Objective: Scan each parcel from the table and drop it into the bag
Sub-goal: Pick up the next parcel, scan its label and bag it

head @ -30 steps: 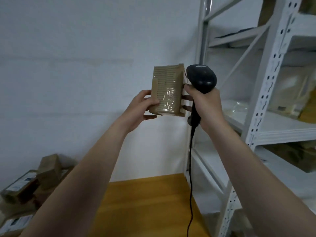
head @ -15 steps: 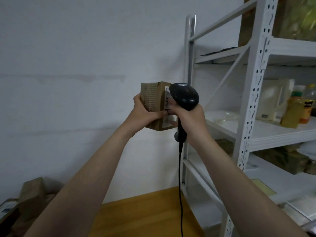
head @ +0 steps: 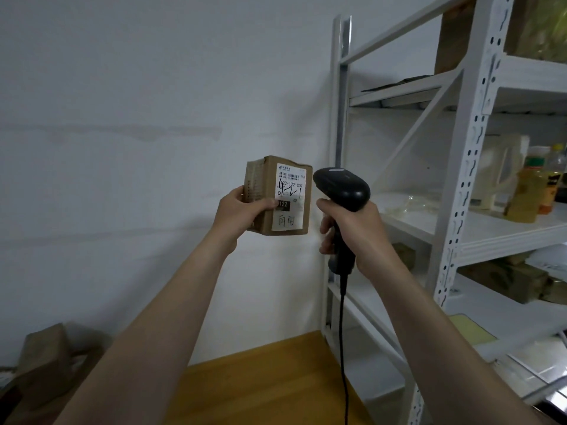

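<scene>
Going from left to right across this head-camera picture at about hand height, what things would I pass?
Left hand → cardboard parcel with its white label → black scanner held in the right hand → white shelf upright → bottles on the shelf.

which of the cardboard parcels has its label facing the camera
The parcel held up in the left hand, beside the scanner. Its white label shows; the boxes at lower left and on the shelf show only brown sides.

Open air lies left along the bare wall (head: 122, 148); the white shelf rack (head: 463, 191) blocks the right, its upright just beside the scanner (head: 340, 188).
</scene>
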